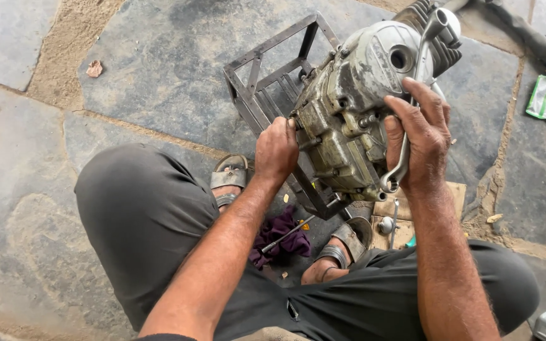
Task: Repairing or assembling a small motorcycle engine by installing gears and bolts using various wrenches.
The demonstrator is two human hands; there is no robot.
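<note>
The grimy grey metal engine block (355, 107) rests tilted on a dark steel frame stand (266, 82). The left hand (276, 151) pinches its edge; the right hand (421, 136) grips its curved silver lever (412, 95). A loosened grip could tip the block onto the 2 sandalled feet (230, 177) below.

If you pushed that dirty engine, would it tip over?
Probably not easily: the engine looks like solid cast metal, likely heavy. It sits in a metal frame stand, steadied by the left hand and right hand. Its grimy surface may be slippery.
</note>
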